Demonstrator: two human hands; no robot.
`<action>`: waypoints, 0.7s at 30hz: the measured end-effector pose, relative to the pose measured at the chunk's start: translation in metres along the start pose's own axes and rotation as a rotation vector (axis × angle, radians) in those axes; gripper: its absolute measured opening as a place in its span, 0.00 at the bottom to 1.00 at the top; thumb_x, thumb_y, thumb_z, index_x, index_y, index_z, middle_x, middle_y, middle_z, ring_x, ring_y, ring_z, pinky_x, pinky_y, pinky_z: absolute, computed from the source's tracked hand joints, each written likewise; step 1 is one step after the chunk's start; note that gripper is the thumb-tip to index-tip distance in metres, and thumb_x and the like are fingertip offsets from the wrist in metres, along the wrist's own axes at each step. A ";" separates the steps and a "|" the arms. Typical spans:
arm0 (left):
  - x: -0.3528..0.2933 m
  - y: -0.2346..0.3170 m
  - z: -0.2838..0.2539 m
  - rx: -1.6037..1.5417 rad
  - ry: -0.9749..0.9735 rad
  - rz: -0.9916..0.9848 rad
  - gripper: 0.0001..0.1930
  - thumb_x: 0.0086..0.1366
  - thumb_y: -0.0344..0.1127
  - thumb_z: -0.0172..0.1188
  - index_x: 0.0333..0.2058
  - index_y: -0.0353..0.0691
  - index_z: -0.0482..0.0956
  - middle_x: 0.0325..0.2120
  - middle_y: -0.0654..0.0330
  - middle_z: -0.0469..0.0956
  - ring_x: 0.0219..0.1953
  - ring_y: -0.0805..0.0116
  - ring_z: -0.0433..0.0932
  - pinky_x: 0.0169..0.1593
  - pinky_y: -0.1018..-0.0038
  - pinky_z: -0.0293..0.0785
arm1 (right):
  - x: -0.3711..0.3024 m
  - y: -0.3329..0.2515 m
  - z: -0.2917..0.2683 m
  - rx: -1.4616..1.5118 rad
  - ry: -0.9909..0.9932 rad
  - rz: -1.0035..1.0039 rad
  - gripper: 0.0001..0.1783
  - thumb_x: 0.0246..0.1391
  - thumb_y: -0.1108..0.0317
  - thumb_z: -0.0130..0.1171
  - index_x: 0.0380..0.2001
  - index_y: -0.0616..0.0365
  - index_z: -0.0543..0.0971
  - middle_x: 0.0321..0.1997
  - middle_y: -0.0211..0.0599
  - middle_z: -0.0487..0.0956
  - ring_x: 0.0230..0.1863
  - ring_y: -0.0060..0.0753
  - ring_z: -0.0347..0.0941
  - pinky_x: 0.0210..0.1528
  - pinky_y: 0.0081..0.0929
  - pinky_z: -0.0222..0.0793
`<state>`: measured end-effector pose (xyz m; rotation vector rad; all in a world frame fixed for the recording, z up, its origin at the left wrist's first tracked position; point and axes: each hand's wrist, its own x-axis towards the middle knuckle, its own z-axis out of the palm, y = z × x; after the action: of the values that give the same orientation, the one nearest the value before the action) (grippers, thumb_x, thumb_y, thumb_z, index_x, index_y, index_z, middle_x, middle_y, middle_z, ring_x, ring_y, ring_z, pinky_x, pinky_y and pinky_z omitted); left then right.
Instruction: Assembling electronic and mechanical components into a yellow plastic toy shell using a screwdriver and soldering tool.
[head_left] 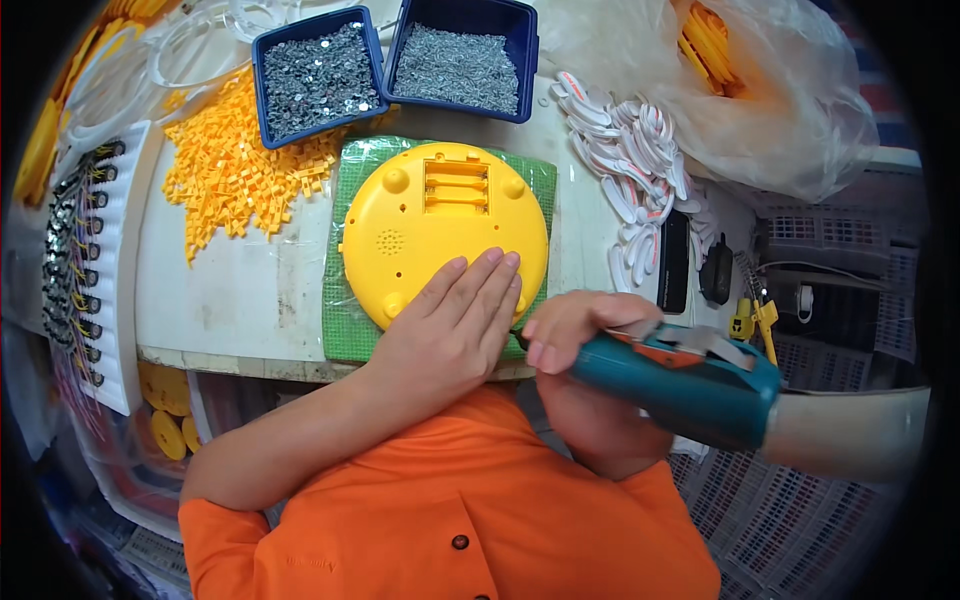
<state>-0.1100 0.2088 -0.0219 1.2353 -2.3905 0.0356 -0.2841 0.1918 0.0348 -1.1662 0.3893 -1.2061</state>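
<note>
A round yellow plastic casing [446, 236] lies on a green mat [349, 330] in front of me. Its battery compartment [456, 188] is uncovered, with bare slots inside, and small screw holes dot the face. My left hand [455, 310] rests flat on the casing's lower right part, fingers stretched out and close together. In my right hand [590, 345] is a teal power screwdriver [690, 390], held sideways with its dark nose pointing left. That nose is beside the casing's lower right edge, close to my left hand; its very tip is hidden.
Two blue bins hold metal washers [320, 80] and screws [455, 68] at the back. Small yellow parts [250, 160] are heaped at left, beside a white foam tray [125, 270] of wired components. White curved pieces [630, 160] and a plastic bag [770, 110] lie at right.
</note>
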 end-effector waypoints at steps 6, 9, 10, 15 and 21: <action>-0.002 0.000 0.004 0.037 0.033 0.011 0.22 0.63 0.36 0.53 0.53 0.32 0.79 0.59 0.48 0.76 0.63 0.55 0.74 0.65 0.61 0.67 | 0.002 -0.001 0.006 -0.001 -0.017 0.097 0.15 0.68 0.67 0.50 0.54 0.60 0.74 0.38 0.50 0.77 0.39 0.41 0.74 0.47 0.39 0.71; -0.001 0.000 0.000 0.045 0.006 0.019 0.22 0.64 0.38 0.54 0.53 0.32 0.79 0.59 0.48 0.76 0.63 0.55 0.74 0.64 0.61 0.69 | 0.001 -0.005 0.001 -0.035 0.015 0.146 0.17 0.68 0.65 0.50 0.56 0.59 0.73 0.35 0.50 0.78 0.38 0.42 0.75 0.45 0.40 0.71; 0.001 -0.002 -0.002 0.060 -0.030 0.020 0.22 0.64 0.39 0.55 0.54 0.33 0.79 0.59 0.50 0.76 0.63 0.57 0.75 0.63 0.62 0.69 | 0.005 -0.005 -0.004 -0.033 0.012 0.140 0.17 0.68 0.65 0.50 0.56 0.59 0.73 0.35 0.50 0.78 0.38 0.42 0.75 0.45 0.40 0.71; 0.022 -0.028 -0.032 -0.272 -0.127 0.062 0.28 0.61 0.47 0.64 0.54 0.31 0.77 0.56 0.51 0.77 0.57 0.55 0.77 0.59 0.62 0.73 | 0.032 -0.025 -0.022 -0.070 -0.023 -0.112 0.25 0.69 0.55 0.47 0.59 0.62 0.72 0.30 0.47 0.80 0.35 0.41 0.75 0.50 0.40 0.67; 0.084 -0.061 -0.020 -0.339 -0.126 0.185 0.26 0.58 0.51 0.67 0.48 0.38 0.80 0.53 0.56 0.77 0.61 0.56 0.71 0.66 0.57 0.62 | 0.051 -0.007 -0.041 -0.097 0.061 -0.187 0.37 0.66 0.41 0.41 0.61 0.64 0.70 0.33 0.44 0.79 0.38 0.39 0.73 0.51 0.38 0.66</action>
<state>-0.0969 0.1124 0.0182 0.8813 -2.4793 -0.3849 -0.3003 0.1277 0.0404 -1.2733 0.3947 -1.4005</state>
